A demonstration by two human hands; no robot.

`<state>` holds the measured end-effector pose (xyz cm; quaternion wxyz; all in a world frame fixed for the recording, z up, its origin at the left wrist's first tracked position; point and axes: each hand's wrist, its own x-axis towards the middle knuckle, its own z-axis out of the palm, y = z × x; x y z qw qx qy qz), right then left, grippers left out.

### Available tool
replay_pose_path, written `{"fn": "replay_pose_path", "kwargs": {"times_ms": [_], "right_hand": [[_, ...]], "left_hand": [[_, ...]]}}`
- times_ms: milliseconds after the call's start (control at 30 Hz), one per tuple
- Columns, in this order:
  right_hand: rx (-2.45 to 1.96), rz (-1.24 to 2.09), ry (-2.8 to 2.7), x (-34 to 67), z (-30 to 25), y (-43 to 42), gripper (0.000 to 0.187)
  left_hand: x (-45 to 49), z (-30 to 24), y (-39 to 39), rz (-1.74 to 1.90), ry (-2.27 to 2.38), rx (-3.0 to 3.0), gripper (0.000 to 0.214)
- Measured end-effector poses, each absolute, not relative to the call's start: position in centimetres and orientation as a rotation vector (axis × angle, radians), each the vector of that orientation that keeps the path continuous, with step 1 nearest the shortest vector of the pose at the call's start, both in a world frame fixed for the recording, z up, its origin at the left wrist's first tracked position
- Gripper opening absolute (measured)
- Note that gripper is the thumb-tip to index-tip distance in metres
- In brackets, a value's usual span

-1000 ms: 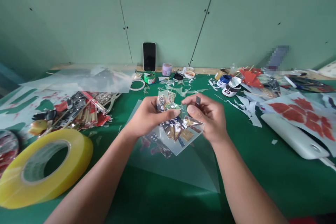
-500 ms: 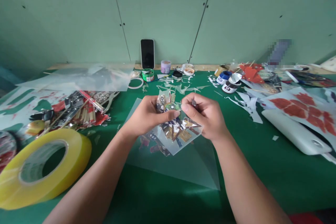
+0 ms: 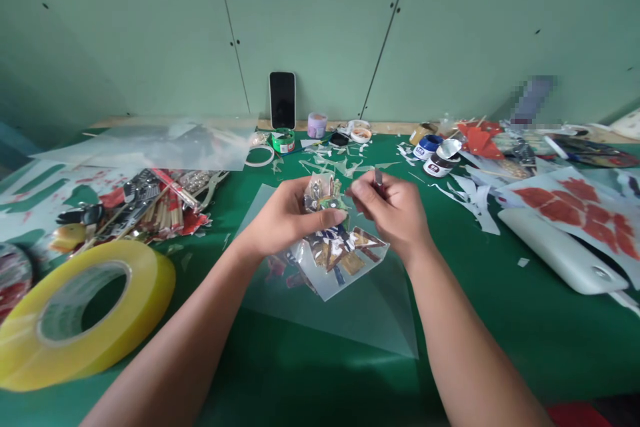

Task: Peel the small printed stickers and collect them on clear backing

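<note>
My left hand (image 3: 280, 217) is closed on a clear plastic sheet bearing a printed, coloured figure (image 3: 336, 250), held a little above the table. My right hand (image 3: 395, 213) is pinched round a small dark blade (image 3: 379, 177) whose tip sticks up between the fingers, right beside the top of the printed figure. Both hands meet over a larger clear sheet (image 3: 350, 313) lying flat on the green table (image 3: 500, 320).
A big yellow tape roll (image 3: 80, 313) lies at the front left, with tools and sticks (image 3: 150, 203) behind it. A phone (image 3: 283, 99) leans on the wall. Paint pots (image 3: 435, 155), paper scraps, a white tray (image 3: 560, 250) and red prints (image 3: 580, 210) fill the right.
My hands rose slightly and the sheet tilted; my right fingers shifted so the blade tip shows above them again.
</note>
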<state>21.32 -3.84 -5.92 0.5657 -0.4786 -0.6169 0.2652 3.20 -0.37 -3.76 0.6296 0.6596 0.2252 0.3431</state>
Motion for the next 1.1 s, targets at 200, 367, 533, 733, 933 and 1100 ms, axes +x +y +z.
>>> {"fn": "replay_pose_path", "kwargs": {"times_ms": [200,367,533,733,933,1100], "right_hand": [[-0.96,0.712,-1.462,21.23,-5.95,-4.22,0.031],[-0.951,0.699,-1.532,21.0,-5.5,-4.52,0.033],[-0.891,0.794,-1.523,21.1,-5.17,-4.69,0.031],[-0.872,0.804,-1.477,21.33,-5.37,-4.62,0.027],[-0.793,0.87,-1.452,21.88,-6.02,-4.49,0.023],[-0.719,1.024,-1.391,21.5,-5.83,-4.59,0.032]], "left_hand": [[3.26,-3.72,-0.36,0.75,0.531,1.679,0.021],[3.32,-3.54,-0.54,0.653,0.584,1.843,0.022],[3.34,-3.89,-0.6,0.717,0.485,1.789,0.026],[3.47,-4.02,-0.56,0.827,0.483,1.718,0.031],[3.52,-3.7,-0.48,0.922,0.528,1.609,0.031],[3.25,-3.64,-0.45,0.955,0.558,1.584,0.03]]}}
